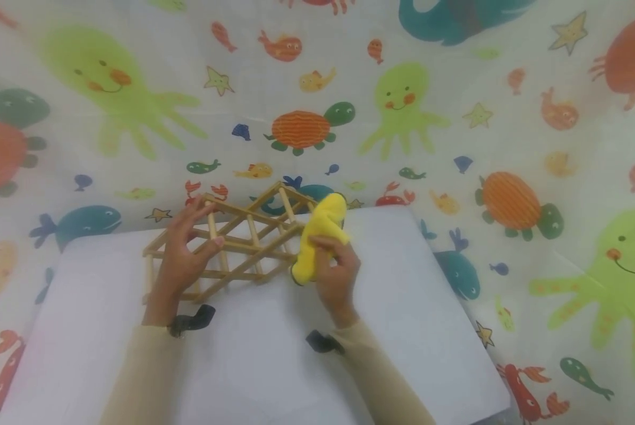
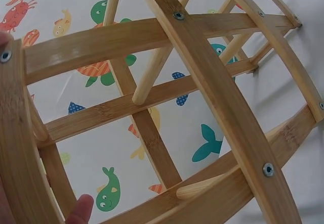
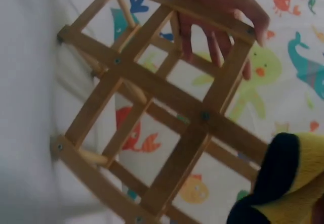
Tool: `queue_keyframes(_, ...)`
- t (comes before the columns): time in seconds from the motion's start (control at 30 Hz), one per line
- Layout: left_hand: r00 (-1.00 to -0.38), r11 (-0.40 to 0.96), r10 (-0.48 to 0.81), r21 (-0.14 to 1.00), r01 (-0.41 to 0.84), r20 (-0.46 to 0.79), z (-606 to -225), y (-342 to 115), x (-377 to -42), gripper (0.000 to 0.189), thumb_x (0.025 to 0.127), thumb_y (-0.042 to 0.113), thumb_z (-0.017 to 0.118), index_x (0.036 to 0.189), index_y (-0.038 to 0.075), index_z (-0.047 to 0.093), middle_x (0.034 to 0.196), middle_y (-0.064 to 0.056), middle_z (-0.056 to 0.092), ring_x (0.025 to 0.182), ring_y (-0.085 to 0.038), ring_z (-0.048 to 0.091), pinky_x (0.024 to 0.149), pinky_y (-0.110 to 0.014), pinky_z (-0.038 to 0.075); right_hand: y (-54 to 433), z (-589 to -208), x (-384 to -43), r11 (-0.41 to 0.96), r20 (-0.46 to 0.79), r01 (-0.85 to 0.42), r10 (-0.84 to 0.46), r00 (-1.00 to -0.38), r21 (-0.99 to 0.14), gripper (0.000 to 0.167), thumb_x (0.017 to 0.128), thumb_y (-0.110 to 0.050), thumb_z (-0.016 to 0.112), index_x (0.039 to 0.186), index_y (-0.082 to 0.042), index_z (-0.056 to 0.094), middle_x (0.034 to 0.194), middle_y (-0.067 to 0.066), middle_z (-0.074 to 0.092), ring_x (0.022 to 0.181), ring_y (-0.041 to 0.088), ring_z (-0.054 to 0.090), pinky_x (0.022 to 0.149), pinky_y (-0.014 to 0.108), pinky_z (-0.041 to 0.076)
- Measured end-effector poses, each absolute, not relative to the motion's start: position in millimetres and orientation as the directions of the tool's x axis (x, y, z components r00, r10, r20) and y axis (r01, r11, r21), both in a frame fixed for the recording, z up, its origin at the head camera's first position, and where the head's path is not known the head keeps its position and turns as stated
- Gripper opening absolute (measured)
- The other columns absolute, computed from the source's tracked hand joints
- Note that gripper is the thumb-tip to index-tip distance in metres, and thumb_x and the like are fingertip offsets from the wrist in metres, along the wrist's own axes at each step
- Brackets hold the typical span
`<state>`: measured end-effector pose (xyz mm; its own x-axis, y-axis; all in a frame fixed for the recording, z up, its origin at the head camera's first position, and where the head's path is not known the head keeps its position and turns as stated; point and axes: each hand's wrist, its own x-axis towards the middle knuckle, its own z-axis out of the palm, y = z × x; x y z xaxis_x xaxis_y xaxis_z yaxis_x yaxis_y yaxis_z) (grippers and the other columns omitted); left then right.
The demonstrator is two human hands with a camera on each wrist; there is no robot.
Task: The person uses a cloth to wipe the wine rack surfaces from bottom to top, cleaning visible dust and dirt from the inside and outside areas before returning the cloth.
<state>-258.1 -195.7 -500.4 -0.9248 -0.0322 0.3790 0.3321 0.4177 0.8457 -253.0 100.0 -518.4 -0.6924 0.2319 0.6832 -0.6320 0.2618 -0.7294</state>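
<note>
An expanding wooden lattice rack (image 1: 250, 264) of crossed slats and round dowels stands on the white table. My left hand (image 1: 181, 257) grips its left part, with the fingers at an upper corner and the thumb by a dowel. In the right wrist view the left hand's fingers (image 3: 217, 1) reach around the rack's frame. My right hand (image 1: 338, 274) pinches a fuzzy yellow cloth (image 1: 322, 221) with dark edging at the rack's right end. The cloth hides that end, so contact cannot be told. Metal rivets join the slats in the left wrist view.
The white tabletop (image 1: 253, 366) lies under the rack and forearms. Behind and around it hangs a sheet printed with sea animals (image 1: 301, 130). A dark strap (image 1: 192, 320) is on the left wrist, another strap (image 1: 323, 342) on the right.
</note>
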Motion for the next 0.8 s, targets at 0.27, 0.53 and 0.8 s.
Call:
queue_keyframes(0.27,-0.923,0.433,-0.019,0.836,0.338,0.383,-501,-195,-258,0.066,0.095,0.017,0.075,0.157,0.021,0.053,0.178,0.008,0.025,0.163,-0.032,0.020,0.114,-0.073,0.038,75,-517,-261,0.306,0.725,-0.667,0.136,-0.675,-0.679,0.024,0.088,0.014,0.067,0.095,-0.002,0.083,0.094,0.014,0.082,0.077,0.027,0.072,0.071,0.029,0.063)
queue_keyframes(0.53,-0.917,0.456,-0.028,0.821,0.342,0.398,-496,-200,-256,0.067,0.095,0.015,0.075,0.157,0.021,0.053,0.177,0.009,0.026,0.162,-0.030,0.022,0.112,-0.065,0.042,56,-540,-255,0.355,0.677,-0.670,-0.126,-0.725,-0.652,0.016,0.091,0.001,0.075,0.098,-0.009,0.085,0.099,0.007,0.083,0.089,0.019,0.073,0.082,0.027,0.061)
queue_keyframes(0.8,-0.922,0.448,-0.032,0.830,0.332,0.385,-504,-198,-260,0.065,0.096,0.021,0.075,0.157,0.026,0.053,0.177,0.011,0.025,0.162,-0.029,0.021,0.114,-0.074,0.039,49,-555,-244,0.332,0.652,-0.660,-0.152,-0.743,-0.674,0.015,0.093,-0.001,0.076,0.097,-0.011,0.086,0.095,0.003,0.084,0.082,0.013,0.075,0.076,0.020,0.060)
